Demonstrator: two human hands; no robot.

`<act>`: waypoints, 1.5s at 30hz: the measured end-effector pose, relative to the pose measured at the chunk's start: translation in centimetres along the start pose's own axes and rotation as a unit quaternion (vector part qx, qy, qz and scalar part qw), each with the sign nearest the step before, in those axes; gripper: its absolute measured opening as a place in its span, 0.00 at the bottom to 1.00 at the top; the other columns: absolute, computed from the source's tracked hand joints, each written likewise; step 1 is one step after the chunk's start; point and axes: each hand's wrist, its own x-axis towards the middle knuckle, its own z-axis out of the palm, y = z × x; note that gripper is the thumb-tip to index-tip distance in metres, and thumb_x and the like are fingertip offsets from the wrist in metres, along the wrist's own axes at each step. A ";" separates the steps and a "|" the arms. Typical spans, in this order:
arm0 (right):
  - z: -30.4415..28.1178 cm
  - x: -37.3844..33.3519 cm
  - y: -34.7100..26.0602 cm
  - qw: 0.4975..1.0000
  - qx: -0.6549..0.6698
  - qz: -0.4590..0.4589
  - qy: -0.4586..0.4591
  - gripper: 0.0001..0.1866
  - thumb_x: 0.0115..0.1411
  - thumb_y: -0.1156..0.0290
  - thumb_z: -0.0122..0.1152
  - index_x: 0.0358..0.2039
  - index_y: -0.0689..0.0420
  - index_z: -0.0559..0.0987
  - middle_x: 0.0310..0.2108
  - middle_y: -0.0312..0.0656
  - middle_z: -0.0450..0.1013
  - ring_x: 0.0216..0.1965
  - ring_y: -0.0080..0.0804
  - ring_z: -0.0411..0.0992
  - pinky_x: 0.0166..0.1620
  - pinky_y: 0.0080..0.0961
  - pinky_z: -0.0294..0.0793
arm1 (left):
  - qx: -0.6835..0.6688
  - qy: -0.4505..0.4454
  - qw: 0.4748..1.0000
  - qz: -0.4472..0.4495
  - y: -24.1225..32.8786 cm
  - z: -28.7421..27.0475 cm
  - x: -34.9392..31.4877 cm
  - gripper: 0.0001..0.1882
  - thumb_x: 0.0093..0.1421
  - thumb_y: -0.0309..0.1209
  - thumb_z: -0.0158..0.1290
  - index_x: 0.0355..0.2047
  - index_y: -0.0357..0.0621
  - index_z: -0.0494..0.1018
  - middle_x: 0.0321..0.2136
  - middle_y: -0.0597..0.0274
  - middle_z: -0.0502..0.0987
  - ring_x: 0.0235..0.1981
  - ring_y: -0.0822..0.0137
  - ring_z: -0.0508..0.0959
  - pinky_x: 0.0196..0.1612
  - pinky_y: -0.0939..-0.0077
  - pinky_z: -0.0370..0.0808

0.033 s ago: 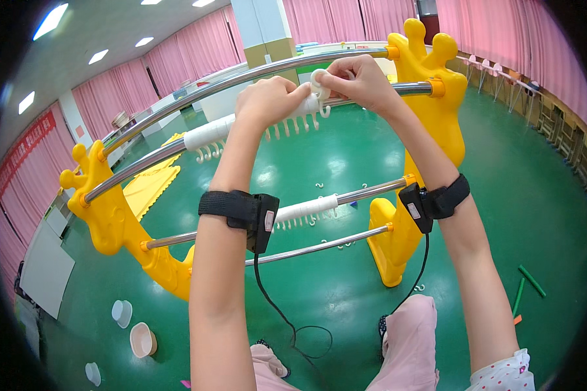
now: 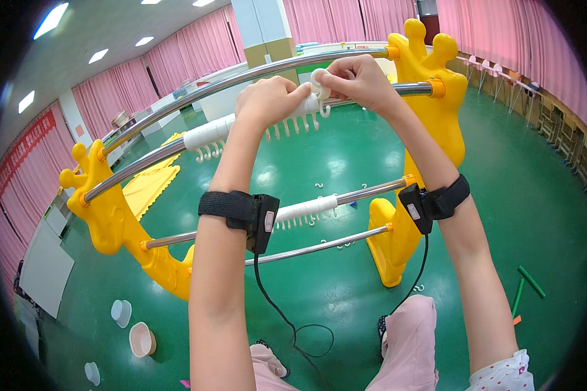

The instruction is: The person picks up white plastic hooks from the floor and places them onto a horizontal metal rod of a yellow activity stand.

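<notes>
A stand with yellow plastic ends carries steel bars. On its second bar sits a tight row of white hook rings, their hooks hanging below. My left hand is closed at the right part of this row, thumb pointing right. With thumb and fingertips, my right hand pinches a white hook ring at the row's right end, its hook hanging down. My fingers partly hide that ring, so I cannot tell whether it fully encircles the bar. A lower bar holds another row of white hook rings.
The yellow end pieces stand right and left. Loose white hooks lie on the green floor. White tubs stand at lower left, green sticks at right. A yellow cloth lies behind the stand. A black cable hangs between my arms.
</notes>
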 end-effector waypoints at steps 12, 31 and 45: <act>1.3 0.4 -0.2 0.996 -0.070 -0.033 0.041 0.12 0.53 0.65 0.55 0.25 0.64 0.76 0.18 0.34 0.68 0.21 0.17 0.63 0.25 0.15 0.63 | 0.019 -0.050 0.997 -0.058 -0.1 -0.2 1.1 0.29 0.50 0.61 0.37 0.32 0.54 0.77 0.30 0.59 0.78 0.36 0.63 0.77 0.40 0.70 0.69; 1.2 0.6 0.3 0.976 -0.216 -0.021 -0.002 0.15 0.49 0.63 0.50 0.16 0.63 0.74 0.12 0.37 0.65 0.15 0.20 0.60 0.21 0.19 0.60 | 0.031 0.000 0.997 -0.066 0.6 -0.1 0.6 0.28 0.50 0.54 0.38 0.35 0.46 0.76 0.34 0.54 0.76 0.38 0.59 0.76 0.42 0.68 0.70; -1.4 1.4 3.1 0.970 0.171 0.111 0.130 0.17 0.53 0.64 0.51 0.42 0.55 0.67 0.33 0.43 0.73 0.30 0.35 0.72 0.38 0.30 0.73 | 0.036 0.052 0.996 -0.069 0.4 1.2 1.2 0.29 0.48 0.59 0.37 0.34 0.55 0.77 0.29 0.59 0.77 0.33 0.64 0.77 0.39 0.68 0.69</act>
